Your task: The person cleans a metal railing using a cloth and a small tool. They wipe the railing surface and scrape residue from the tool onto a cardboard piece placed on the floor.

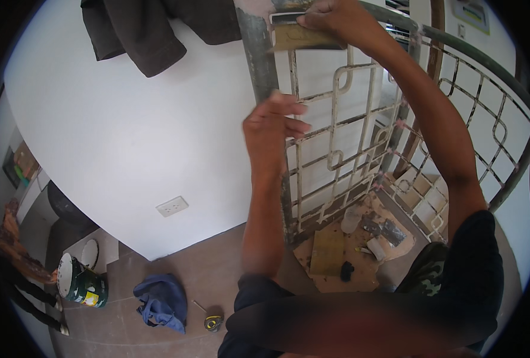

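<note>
White wall [127, 149], tiled floor [205, 274], grey post [259, 53], metal railing [360, 119].

A green paint bucket [81, 281] sits on the floor at near left, a crumpled blue cloth [162, 301] and tape measure [213, 323] right of it; dark jacket [151, 27] hangs far above.

Tiled floor [211, 274] strewn with gear
Paint bucket [81, 285] at 8 o'clock; blue cloth [162, 301], tape measure [213, 323] near 6; cardboard sheet [336, 253] at 4.
</note>
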Motion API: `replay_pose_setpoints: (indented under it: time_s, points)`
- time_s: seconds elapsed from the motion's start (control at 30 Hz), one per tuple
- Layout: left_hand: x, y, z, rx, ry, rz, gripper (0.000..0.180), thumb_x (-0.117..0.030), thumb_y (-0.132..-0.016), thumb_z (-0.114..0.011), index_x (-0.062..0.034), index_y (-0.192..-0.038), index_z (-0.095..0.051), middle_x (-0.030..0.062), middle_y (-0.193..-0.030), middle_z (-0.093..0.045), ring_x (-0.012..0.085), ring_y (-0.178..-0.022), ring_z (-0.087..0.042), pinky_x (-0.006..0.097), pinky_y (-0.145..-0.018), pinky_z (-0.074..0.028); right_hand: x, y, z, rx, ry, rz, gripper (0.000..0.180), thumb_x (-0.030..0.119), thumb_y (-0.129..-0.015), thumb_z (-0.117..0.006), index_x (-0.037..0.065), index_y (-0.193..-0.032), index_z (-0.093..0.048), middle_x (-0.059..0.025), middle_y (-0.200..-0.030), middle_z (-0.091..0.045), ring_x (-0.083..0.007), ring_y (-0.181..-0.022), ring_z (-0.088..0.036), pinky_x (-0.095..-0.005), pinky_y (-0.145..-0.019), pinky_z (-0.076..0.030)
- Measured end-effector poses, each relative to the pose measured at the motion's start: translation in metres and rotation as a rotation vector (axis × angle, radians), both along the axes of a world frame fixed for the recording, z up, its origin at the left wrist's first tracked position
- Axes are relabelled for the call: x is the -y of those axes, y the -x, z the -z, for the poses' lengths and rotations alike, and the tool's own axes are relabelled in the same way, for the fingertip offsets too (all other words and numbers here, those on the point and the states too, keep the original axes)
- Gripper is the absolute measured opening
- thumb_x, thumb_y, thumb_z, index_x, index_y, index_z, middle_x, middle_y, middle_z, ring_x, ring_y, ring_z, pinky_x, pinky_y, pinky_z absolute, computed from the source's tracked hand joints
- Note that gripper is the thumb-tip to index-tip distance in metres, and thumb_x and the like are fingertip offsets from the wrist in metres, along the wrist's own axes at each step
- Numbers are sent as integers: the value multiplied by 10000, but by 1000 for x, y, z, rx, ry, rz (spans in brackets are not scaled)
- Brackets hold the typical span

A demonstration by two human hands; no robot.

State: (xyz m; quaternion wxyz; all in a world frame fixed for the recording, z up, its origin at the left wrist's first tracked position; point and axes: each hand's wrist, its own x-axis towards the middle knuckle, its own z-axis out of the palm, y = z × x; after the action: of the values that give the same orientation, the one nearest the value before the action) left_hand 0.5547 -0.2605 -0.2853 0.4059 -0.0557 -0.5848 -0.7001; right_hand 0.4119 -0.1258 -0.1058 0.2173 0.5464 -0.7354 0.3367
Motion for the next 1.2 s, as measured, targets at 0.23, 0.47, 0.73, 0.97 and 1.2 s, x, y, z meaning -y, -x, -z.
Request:
replay_pose_setpoints:
  time_s: [0.23,0.47,0.73,0.97,1.2]
  points:
    - [-23,13,17,-58,250,203,333,-111,-872,-807,18,-1158,-696,39,-900,-736,90,-776,-661,240,-702,-535,-81,-46,109,153,-110,-194,194,175,-877,-758,-18,-899,-748,-84,-722,-678,-107,-682,-583,-312,-667,-486]
    - [-79,28,29,204,470,131,176,-94,-867,-791,28,-985,-748,56,-837,-743,67,-754,-638,234,-677,-510,-149,-36,180,524,73,-62,176,169,-882,-781,16,-969,-765,-46,-818,-709,-92,-755,-615,-279,-704,-497]
    - [-125,60,59,353,401,356,154,-98,-864,-803,18,-947,-745,29,-825,-727,67,-748,-626,231,-702,-502,-204,-1,228,652,152,-149,170,133,-904,-763,-12,-991,-750,-23,-852,-719,-76,-803,-629,-269,-732,-502]
    - [-134,81,77,308,404,478,203,-115,-887,-792,30,-1012,-724,48,-884,-723,86,-792,-642,230,-739,-514,-221,6,239,756,72,-138,140,102,-904,-756,-9,-991,-750,-19,-853,-727,-60,-818,-624,-257,-749,-496]
    - [-128,74,75,242,321,593,344,-91,-893,-780,18,-1196,-660,37,-935,-727,64,-823,-634,220,-749,-513,-216,4,244,799,195,-123,216,175,-898,-790,11,-1035,-755,-25,-902,-726,-62,-837,-637,-251,-754,-513]
